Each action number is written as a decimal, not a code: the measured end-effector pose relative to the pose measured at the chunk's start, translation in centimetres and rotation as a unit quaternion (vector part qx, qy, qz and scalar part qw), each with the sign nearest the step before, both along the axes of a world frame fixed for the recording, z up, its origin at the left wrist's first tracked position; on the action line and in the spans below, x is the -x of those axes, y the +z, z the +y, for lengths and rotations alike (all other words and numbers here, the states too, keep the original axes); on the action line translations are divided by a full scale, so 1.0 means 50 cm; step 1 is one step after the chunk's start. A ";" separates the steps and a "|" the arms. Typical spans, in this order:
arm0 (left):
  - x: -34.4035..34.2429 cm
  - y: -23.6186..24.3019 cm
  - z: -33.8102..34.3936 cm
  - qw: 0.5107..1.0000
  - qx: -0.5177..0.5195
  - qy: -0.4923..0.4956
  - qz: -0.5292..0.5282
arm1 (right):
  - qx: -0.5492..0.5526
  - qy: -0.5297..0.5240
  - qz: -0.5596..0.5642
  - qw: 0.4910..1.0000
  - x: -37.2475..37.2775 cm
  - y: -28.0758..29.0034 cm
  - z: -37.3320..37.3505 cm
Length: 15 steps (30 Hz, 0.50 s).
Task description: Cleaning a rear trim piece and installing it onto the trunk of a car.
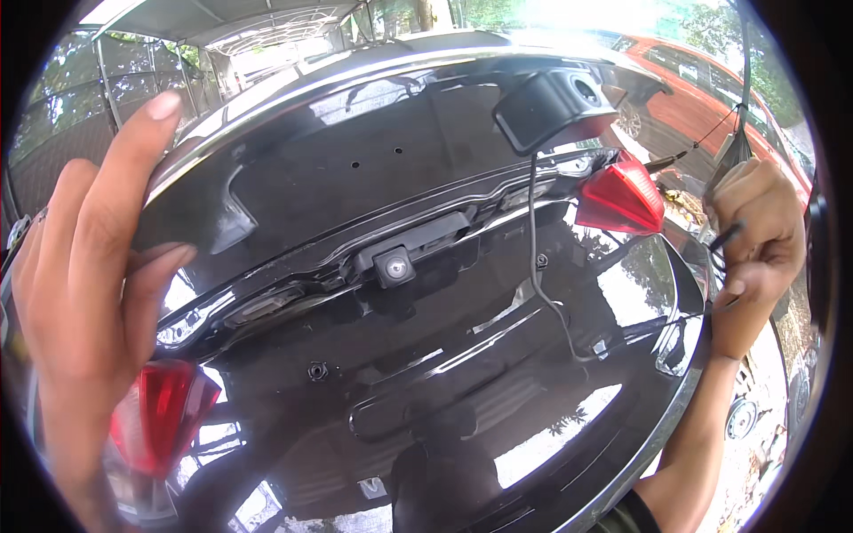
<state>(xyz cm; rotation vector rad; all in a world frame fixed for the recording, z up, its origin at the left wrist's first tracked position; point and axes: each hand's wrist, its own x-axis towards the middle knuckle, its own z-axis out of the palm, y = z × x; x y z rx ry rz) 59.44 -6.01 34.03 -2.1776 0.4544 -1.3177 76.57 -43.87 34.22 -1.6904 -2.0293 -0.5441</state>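
Observation:
My left hand [98, 258] is raised at the left, its fingers apart and nothing in them, in front of the rear of a black car [293, 178]. At the right, my right hand [755, 231] is closed, with a short, thin black thing [727, 236] showing at its curled fingers; its kind is hard to tell. Between my hands, a small square rear-view camera [395, 267] sits in the recess of the car's trim. A black box-shaped housing [551, 108] is at the upper right of the panel, and a grey cable [534, 240] runs down from it.
Red tail lights flank the panel, one at the lower left [164, 417] and one at the right [625, 197]. Two small holes mark the upper panel. An orange-red car [702, 84] stands behind at the right, and a roofed shelter [222, 22] at the upper left.

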 end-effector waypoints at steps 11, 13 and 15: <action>0.030 0.009 0.026 0.995 -0.016 0.097 0.021 | 0.052 -0.138 -0.009 0.989 0.012 -0.016 0.033; 0.030 0.009 0.043 0.996 -0.015 0.084 0.022 | 0.110 -0.155 0.001 0.982 0.008 -0.008 0.047; 0.030 0.010 0.067 0.996 -0.011 0.080 0.024 | 0.084 -0.187 0.048 0.978 -0.011 -0.016 0.081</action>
